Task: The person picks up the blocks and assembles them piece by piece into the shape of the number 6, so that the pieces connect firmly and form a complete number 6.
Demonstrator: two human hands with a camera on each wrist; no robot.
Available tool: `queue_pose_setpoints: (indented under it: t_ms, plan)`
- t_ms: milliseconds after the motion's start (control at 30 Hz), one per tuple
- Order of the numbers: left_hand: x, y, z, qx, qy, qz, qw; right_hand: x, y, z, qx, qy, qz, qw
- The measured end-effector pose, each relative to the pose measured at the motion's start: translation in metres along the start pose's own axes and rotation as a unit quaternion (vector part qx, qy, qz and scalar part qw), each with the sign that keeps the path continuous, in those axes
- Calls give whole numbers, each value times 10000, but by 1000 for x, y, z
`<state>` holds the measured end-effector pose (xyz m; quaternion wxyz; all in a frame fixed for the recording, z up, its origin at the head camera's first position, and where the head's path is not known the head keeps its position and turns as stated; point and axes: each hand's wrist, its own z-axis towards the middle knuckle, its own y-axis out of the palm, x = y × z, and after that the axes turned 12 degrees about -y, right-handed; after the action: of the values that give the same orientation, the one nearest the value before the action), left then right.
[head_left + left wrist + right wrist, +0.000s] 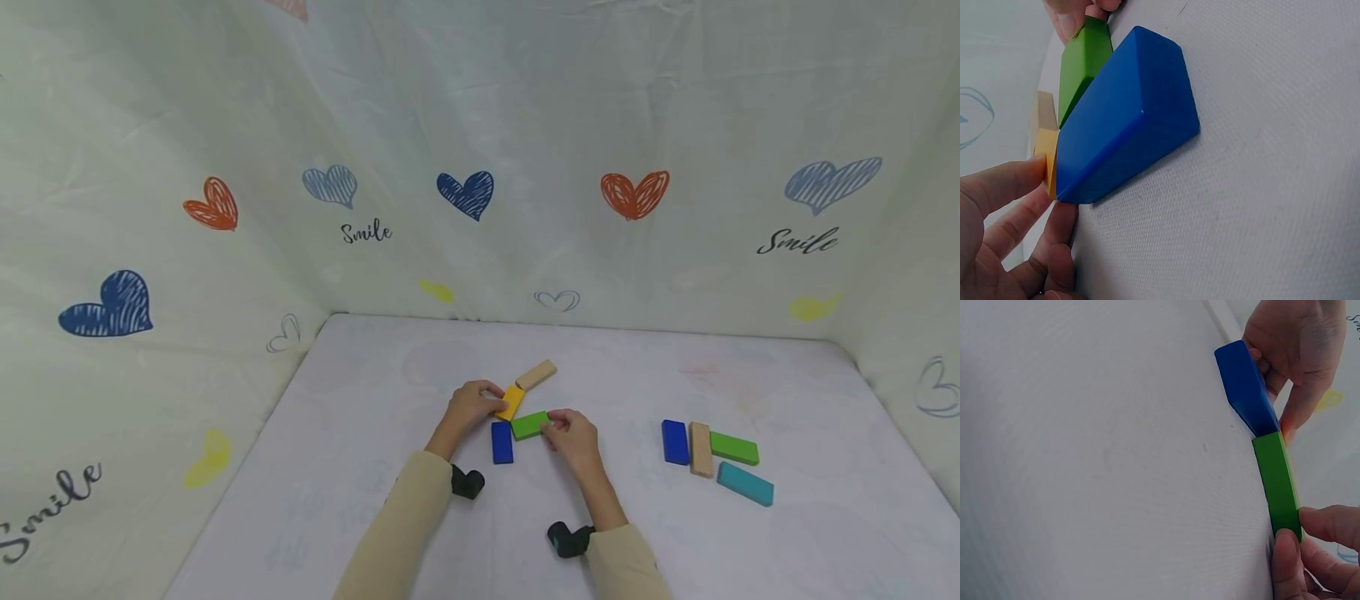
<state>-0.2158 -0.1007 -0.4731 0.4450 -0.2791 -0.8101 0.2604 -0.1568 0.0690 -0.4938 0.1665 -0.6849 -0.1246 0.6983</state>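
Observation:
Four-sided wooden blocks lie flat on the white tabletop in a touching cluster. My left hand (467,410) grips the yellow block (512,400) by its left side, thumb on the near part. At the right end of the green block (529,426), my right hand (576,440) pinches it between thumb and fingers. The green block's left end meets the lower end of the yellow one. A blue block (1116,112) stands close to that corner, untouched by the right hand. Beyond the yellow block, a plain wood block (537,375) slants away to the right.
Off to the right lie another blue block (675,442), a plain wood block (701,450), a green block (735,448) and a teal block (746,484). A white curtain (525,108) printed with hearts rises behind the table's far edge.

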Motion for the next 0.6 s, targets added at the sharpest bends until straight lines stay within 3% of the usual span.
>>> queue_pose_setpoints:
  t_ms: [267,600]
  plan:
    - [0,2,2,25,-153,17,9999,0,-2,-2,-23,136,88,9999]
    - [1,0,0,33,-34,1,10000,4,-9,-6,13,244,559,9981]
